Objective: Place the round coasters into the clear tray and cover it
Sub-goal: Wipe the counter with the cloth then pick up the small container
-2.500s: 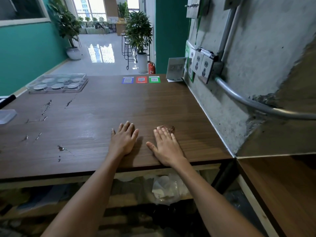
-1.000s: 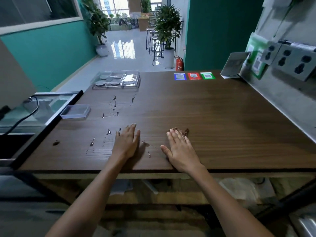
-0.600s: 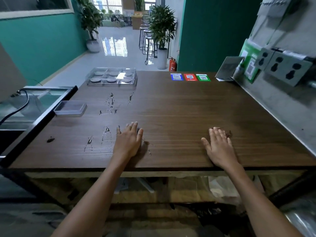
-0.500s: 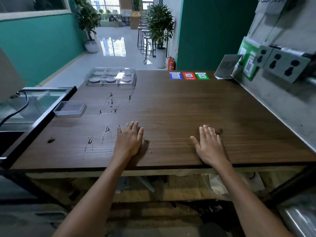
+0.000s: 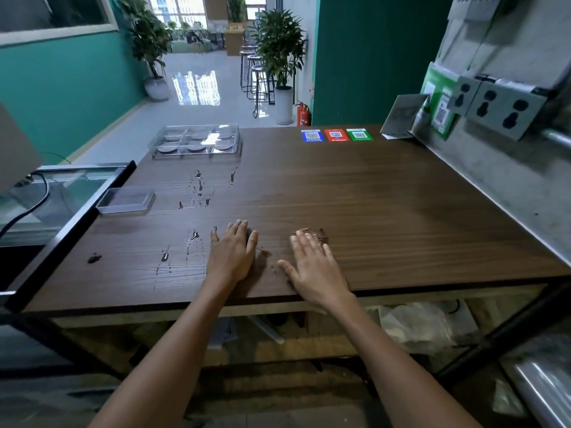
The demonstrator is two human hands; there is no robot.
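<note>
**Both grips flat on the table, tray far off at the back left**

Neither grip holds anything: the left hand [image 5: 232, 257] lies palm down on the table [image 5: 386, 211] near its front edge, fingers straight and close together, and the right hand [image 5: 312, 267] lies flat just beside it, fingers straight and slightly spread, thumb out to the side. A small dark brown smudge or scrap [image 5: 319, 236] sits at the right fingertips (what it is cannot be told).

The clear tray [image 5: 196, 141] stands at the far left corner of the table, well apart from both hands, with the round coasters [image 5: 195, 147] lying in its compartments, six grey discs in two rows. A clear cover seems to sit over it, glare catching its top, though this is hard to tell for certain.

Between the hands and the tray the wood carries wet streaks and droplets [image 5: 197, 193]. A shallow clear lid or dish [image 5: 126, 200] rests at the left edge of the table. Three coloured cards, blue [image 5: 312, 136], red [image 5: 336, 135] and green [image 5: 359, 135], lie in a row at the far edge. A grey card [image 5: 401, 115] leans against the concrete wall on the right, beside the wall sockets [image 5: 500, 108]. A glass-topped cabinet [image 5: 61, 186] adjoins the table on the left, with a black cable [image 5: 40, 196] running across it.
</note>
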